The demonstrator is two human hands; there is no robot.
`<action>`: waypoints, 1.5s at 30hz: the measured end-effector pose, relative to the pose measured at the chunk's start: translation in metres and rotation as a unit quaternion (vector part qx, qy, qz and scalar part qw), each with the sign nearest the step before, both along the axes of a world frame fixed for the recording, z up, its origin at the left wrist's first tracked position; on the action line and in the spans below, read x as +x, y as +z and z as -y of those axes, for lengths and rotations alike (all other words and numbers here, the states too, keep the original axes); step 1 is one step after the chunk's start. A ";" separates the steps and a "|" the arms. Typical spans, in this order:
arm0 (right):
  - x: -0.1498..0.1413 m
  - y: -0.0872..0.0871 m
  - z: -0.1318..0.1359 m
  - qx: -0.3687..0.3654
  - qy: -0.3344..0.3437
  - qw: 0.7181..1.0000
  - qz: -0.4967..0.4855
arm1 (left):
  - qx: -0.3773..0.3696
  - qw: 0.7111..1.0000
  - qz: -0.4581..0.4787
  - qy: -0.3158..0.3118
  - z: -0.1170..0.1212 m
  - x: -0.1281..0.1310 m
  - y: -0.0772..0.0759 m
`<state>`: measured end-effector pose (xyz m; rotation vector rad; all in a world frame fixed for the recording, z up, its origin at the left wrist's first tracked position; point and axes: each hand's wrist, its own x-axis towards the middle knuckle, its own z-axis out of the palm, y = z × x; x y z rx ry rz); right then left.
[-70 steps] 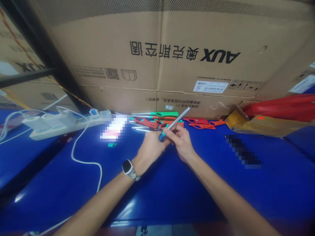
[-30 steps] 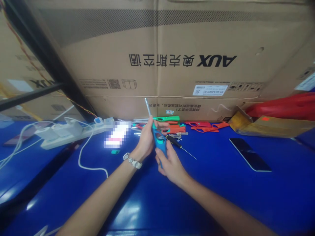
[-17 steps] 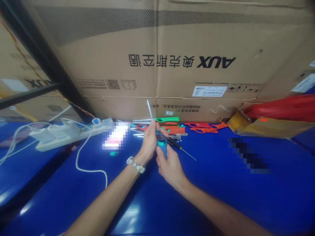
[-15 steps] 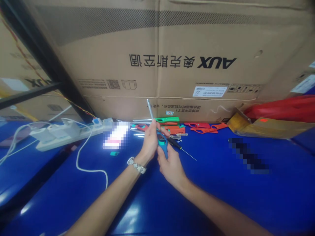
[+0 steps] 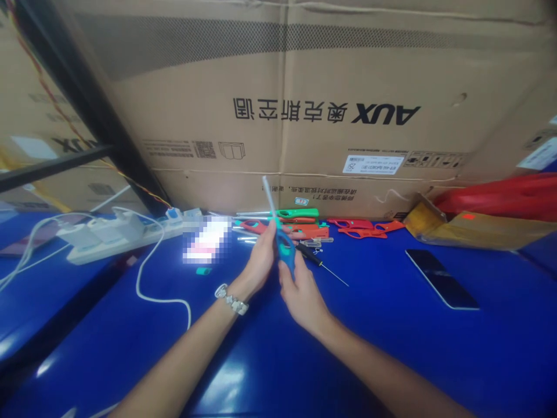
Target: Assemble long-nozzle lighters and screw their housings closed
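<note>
A blue utility lighter [image 5: 285,255] with a long metal nozzle is held upright, tilted a little left, between my hands. My right hand [image 5: 305,295] is closed around the lower part of its handle. My left hand [image 5: 261,255], with a bracelet-style watch [image 5: 231,299] at the wrist, grips near the nozzle's base; its fingers pass behind the lighter and are partly hidden. Just beyond lie a green utility lighter [image 5: 300,213], several red and orange ones, and a screwdriver [image 5: 310,253] with a black handle and thin shaft.
At the left is a white power strip [image 5: 130,237] with plugs and a trailing cable. A glowing, blurred-out patch and a small teal piece [image 5: 203,271] lie nearby. To the right rest a phone [image 5: 441,280] and an opened carton [image 5: 483,229]. A large cardboard box [image 5: 187,87] stands behind.
My left hand has shifted slightly down and left, uncovering more of the lighter's handle. The right hand keeps its hold, and the view has moved a little.
</note>
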<state>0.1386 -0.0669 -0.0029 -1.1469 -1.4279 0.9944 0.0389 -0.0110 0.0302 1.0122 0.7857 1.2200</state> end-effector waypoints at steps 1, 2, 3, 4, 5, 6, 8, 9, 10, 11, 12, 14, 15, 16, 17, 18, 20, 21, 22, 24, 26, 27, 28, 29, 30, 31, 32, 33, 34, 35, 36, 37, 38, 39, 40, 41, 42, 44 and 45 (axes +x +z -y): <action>0.001 0.001 -0.001 0.005 -0.012 1.000 0.016 | 0.005 1.000 -0.025 -0.008 0.004 -0.002 -0.001; 0.003 0.002 -0.001 0.013 -0.020 0.999 0.034 | 0.016 0.998 -0.060 -0.010 0.008 -0.003 -0.003; 0.004 0.002 -0.002 0.025 -0.020 0.998 0.053 | 0.031 0.995 -0.099 -0.007 0.012 -0.003 -0.004; 0.005 0.002 -0.002 0.041 -0.010 0.997 0.071 | 0.051 0.989 -0.141 -0.007 0.016 -0.002 -0.005; 0.005 0.001 -0.003 0.058 0.006 0.994 0.090 | 0.067 0.983 -0.173 -0.005 0.020 0.001 -0.006; 0.005 -0.001 -0.002 0.071 0.024 0.991 0.107 | 0.075 0.978 -0.197 -0.006 0.022 0.003 -0.007; 0.003 -0.005 -0.001 0.081 0.053 0.986 0.137 | 0.067 0.976 -0.208 -0.006 0.025 0.009 -0.009; 0.002 -0.006 0.000 0.080 0.062 0.984 0.149 | 0.059 0.977 -0.204 -0.006 0.024 0.011 -0.010; 0.000 -0.006 0.002 0.080 0.071 0.981 0.161 | 0.051 0.979 -0.200 -0.003 0.023 0.012 -0.011; 0.000 -0.005 0.004 0.083 0.084 0.978 0.170 | 0.046 0.979 -0.198 0.002 0.021 0.011 -0.011; 0.000 -0.003 0.005 0.088 0.101 0.975 0.176 | 0.047 0.978 -0.203 0.009 0.019 0.009 -0.012; 0.005 0.005 0.005 0.096 0.132 0.970 0.180 | 0.059 0.972 -0.225 0.027 0.014 0.000 -0.011; 0.009 0.010 0.004 0.097 0.138 0.970 0.176 | 0.068 0.968 -0.239 0.032 0.012 -0.006 -0.011; 0.015 0.014 0.001 0.094 0.130 0.973 0.166 | 0.079 0.964 -0.251 0.035 0.010 -0.012 -0.009; 0.021 0.019 -0.002 0.089 0.106 0.978 0.153 | 0.091 0.959 -0.266 0.036 0.008 -0.018 -0.007; 0.027 0.023 -0.007 0.081 0.071 0.986 0.128 | 0.101 0.954 -0.282 0.034 0.008 -0.023 -0.005; 0.038 0.028 -0.017 0.052 -0.006 0.998 0.021 | 0.154 0.935 -0.321 0.011 0.008 -0.031 -0.001; 0.043 0.030 -0.021 0.040 -0.011 0.999 -0.028 | 0.173 0.926 -0.336 -0.011 0.010 -0.033 0.001; 0.046 0.031 -0.025 0.032 0.000 0.997 -0.066 | 0.181 0.920 -0.345 -0.051 0.012 -0.034 0.003; 0.051 0.033 -0.028 0.019 0.045 0.994 -0.103 | 0.179 0.910 -0.351 -0.126 0.017 -0.034 0.006; 0.053 0.036 -0.028 0.003 0.084 0.991 -0.106 | 0.161 0.907 -0.350 -0.172 0.021 -0.033 0.007; 0.053 0.037 -0.028 -0.007 0.095 0.990 -0.105 | 0.149 0.907 -0.349 -0.181 0.022 -0.033 0.007; 0.053 0.038 -0.027 -0.015 0.102 0.989 -0.105 | 0.136 0.908 -0.349 -0.188 0.023 -0.033 0.007; 0.052 0.039 -0.026 -0.021 0.107 0.988 -0.108 | 0.123 0.909 -0.348 -0.195 0.024 -0.033 0.006; 0.052 0.039 -0.026 -0.024 0.108 0.988 -0.111 | 0.109 0.909 -0.348 -0.203 0.024 -0.033 0.005; 0.051 0.037 -0.026 -0.025 0.107 0.987 -0.116 | 0.096 0.908 -0.348 -0.212 0.024 -0.033 0.004; 0.049 0.034 -0.027 -0.025 0.102 0.987 -0.122 | 0.084 0.907 -0.347 -0.222 0.024 -0.033 0.002; 0.047 0.031 -0.028 -0.026 0.094 0.987 -0.131 | 0.078 0.907 -0.347 -0.227 0.023 -0.033 -0.001; 0.045 0.026 -0.030 -0.025 0.083 0.986 -0.142 | 0.082 0.907 -0.347 -0.223 0.022 -0.033 -0.003; 0.043 0.021 -0.032 -0.025 0.069 0.985 -0.154 | 0.093 0.909 -0.348 -0.211 0.020 -0.033 -0.005; 0.041 0.017 -0.034 -0.024 0.056 0.984 -0.165 | 0.109 0.910 -0.350 -0.194 0.019 -0.033 -0.006; 0.039 0.014 -0.035 -0.025 0.045 0.984 -0.172 | 0.126 0.910 -0.353 -0.177 0.018 -0.033 -0.007; 0.038 0.013 -0.036 -0.025 0.037 0.984 -0.175 | 0.142 0.909 -0.355 -0.165 0.017 -0.034 -0.007; 0.037 0.012 -0.035 -0.025 0.033 0.984 -0.175 | 0.153 0.907 -0.356 -0.162 0.017 -0.034 -0.007; 0.036 0.014 -0.034 -0.025 0.036 0.984 -0.172 | 0.159 0.906 -0.355 -0.169 0.017 -0.035 -0.005; 0.035 0.016 -0.032 -0.024 0.044 0.984 -0.169 | 0.161 0.905 -0.350 -0.179 0.017 -0.037 -0.004; 0.035 0.018 -0.030 -0.022 0.056 0.984 -0.168 | 0.161 0.906 -0.343 -0.188 0.017 -0.038 -0.002; 0.034 0.022 -0.027 -0.019 0.084 0.982 -0.169 | 0.156 0.908 -0.332 -0.205 0.018 -0.041 0.001; 0.034 0.023 -0.025 -0.019 0.095 0.980 -0.172 | 0.152 0.908 -0.328 -0.210 0.018 -0.042 0.002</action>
